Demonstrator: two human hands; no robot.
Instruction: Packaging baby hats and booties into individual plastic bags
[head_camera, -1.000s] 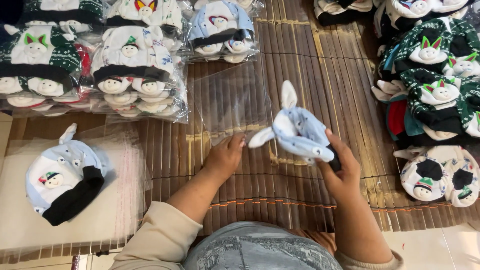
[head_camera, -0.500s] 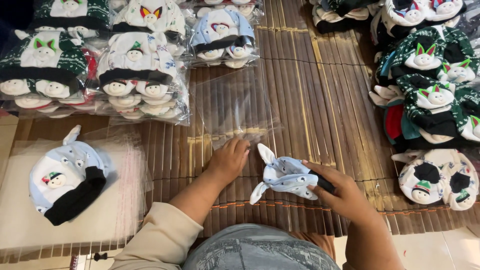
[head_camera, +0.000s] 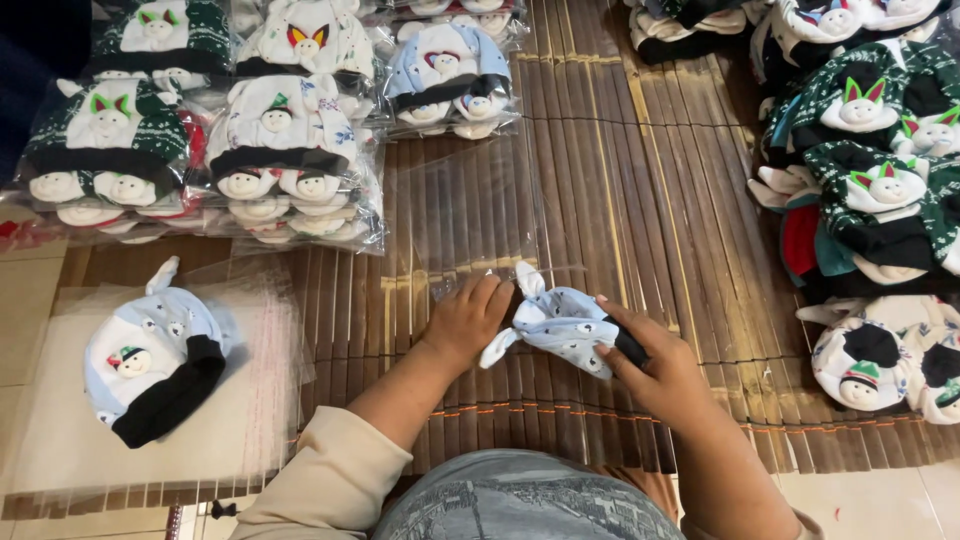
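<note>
Blue hat lowered to clear bag mouth.

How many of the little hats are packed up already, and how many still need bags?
Done: bagged hats lie stacked at the top left. In hand: the right hand holds a folded light-blue hat at the mouth of a clear bag, which the left hand holds. Left: a blue hat lying on a stack of empty bags, and a loose pile at right.

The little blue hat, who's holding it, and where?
The right hand grips the light blue hat at its black cuff end; the left hand touches its other end.
</note>
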